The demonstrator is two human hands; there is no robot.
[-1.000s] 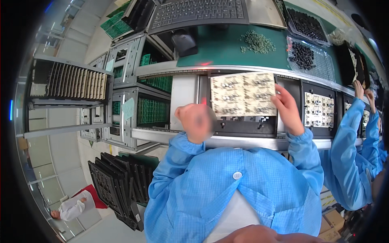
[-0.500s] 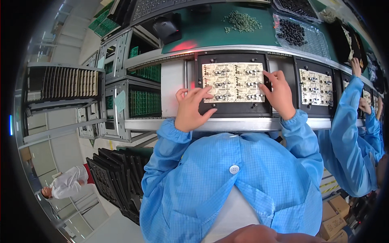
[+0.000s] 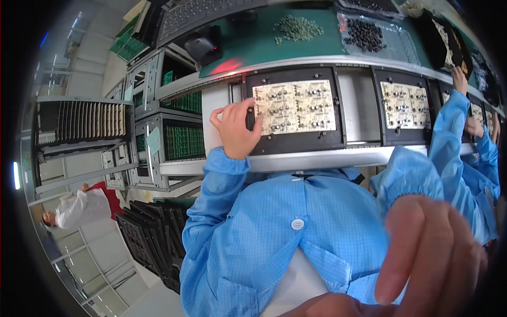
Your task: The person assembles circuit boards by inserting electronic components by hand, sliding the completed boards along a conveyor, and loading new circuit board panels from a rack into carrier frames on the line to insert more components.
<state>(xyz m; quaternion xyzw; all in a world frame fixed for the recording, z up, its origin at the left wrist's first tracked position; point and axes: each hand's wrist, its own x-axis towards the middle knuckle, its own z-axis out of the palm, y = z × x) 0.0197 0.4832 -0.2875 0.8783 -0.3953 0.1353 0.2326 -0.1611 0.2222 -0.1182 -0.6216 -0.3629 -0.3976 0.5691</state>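
A cream circuit board (image 3: 294,107) with small dark cylindrical parts lies flat in a black frame (image 3: 296,141) on the rail line before me. My left hand (image 3: 235,129) is at the board's left edge, its fingers and thumb apart and nothing held between them. Whether the fingertips touch the board I cannot tell. Raised close to the camera at lower right is my right hand (image 3: 430,253), slightly blurred. Its fingers point downward, loosely stretched, and no object shows in them.
A second board in a frame (image 3: 376,138) sits farther right, near a co-worker's hand (image 3: 459,80). Beyond the rail are green parts (image 3: 298,28), a bag of black parts (image 3: 364,36), a scanner (image 3: 202,46) and a keyboard (image 3: 198,16). Board racks (image 3: 145,140) and stacked black frames (image 3: 150,238) stand left.
My right hand has left the board's right side and come up toward the camera at lower right. My left hand has shifted to the board's left edge. The whole view has moved slightly.
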